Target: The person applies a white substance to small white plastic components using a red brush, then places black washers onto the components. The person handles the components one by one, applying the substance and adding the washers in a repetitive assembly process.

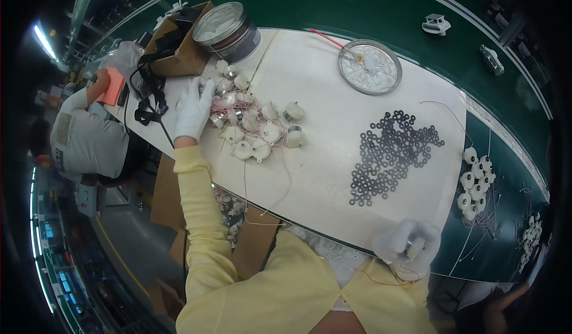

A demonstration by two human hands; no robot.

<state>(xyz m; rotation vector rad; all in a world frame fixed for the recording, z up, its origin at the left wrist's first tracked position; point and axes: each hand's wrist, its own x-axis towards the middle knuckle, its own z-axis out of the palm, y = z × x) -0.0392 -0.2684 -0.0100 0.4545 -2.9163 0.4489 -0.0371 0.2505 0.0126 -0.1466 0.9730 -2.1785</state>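
Observation:
A pile of small white motors (241, 116) with thin pink and red wires lies on the white tabletop. My left hand (193, 110), in a white glove, reaches to the left edge of this pile; its fingers are stretched out and I see nothing held in them. At the front right edge of the table, my right hand (398, 241), also gloved, is closed around a small motor (414, 247). A red wire (396, 282) hangs below that hand. Many small black rings (390, 155) lie spread flat on the right half of the table.
A round tin lid (381, 81) with pale grease and a red-handled stick (326, 38) lies at the back. A large tin (229, 36) and cardboard box (185, 57) stand back left. More motors (476, 182) sit on the green surface at right. A co-worker (89, 137) sits at left.

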